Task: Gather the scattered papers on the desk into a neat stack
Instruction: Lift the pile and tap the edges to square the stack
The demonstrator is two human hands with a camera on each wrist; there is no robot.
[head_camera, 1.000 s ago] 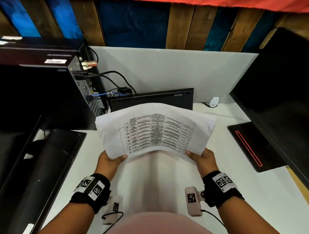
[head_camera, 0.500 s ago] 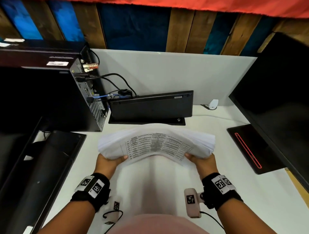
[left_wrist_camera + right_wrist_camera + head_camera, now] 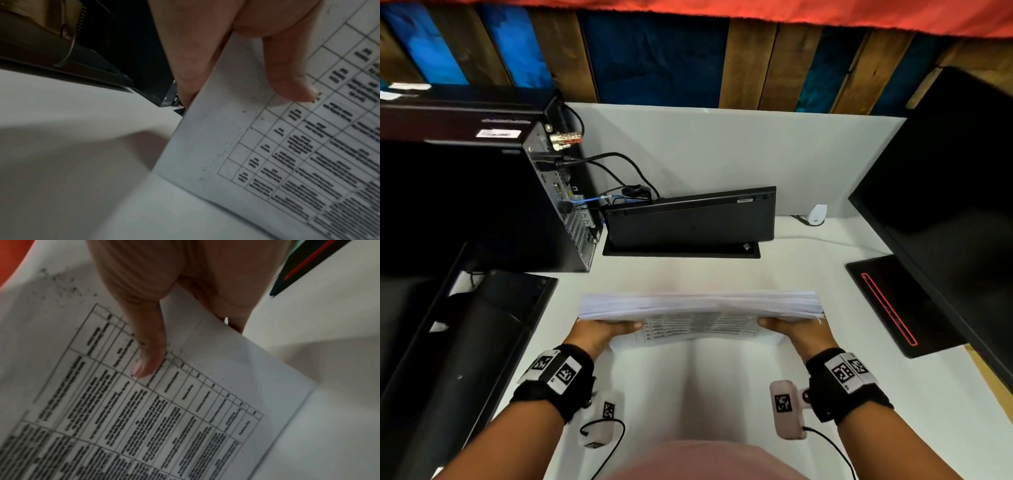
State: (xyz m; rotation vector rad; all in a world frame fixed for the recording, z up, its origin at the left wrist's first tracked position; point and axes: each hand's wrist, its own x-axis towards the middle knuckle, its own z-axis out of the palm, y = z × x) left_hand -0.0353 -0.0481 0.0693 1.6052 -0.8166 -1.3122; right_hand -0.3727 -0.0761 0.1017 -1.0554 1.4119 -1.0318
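A stack of white papers (image 3: 698, 305) with a printed table on its near face stands on its lower edge on the white desk (image 3: 722, 377), held upright between both hands. My left hand (image 3: 602, 330) grips its left side, thumb on the printed sheet (image 3: 267, 146) and fingers behind. My right hand (image 3: 794, 329) grips the right side the same way, its thumb pressed on the table print (image 3: 164, 402). The top edges of the sheets look fairly even in the head view.
A black keyboard (image 3: 688, 222) leans behind the stack. A computer tower (image 3: 482, 198) with cables stands at the left, with a monitor base (image 3: 465, 342) in front of it. A dark monitor (image 3: 945, 205) and its red-lined base (image 3: 893, 305) are at the right.
The stack has come down from a raised, tilted-back position to stand upright on the desk. Both hands kept their grip on its sides throughout.
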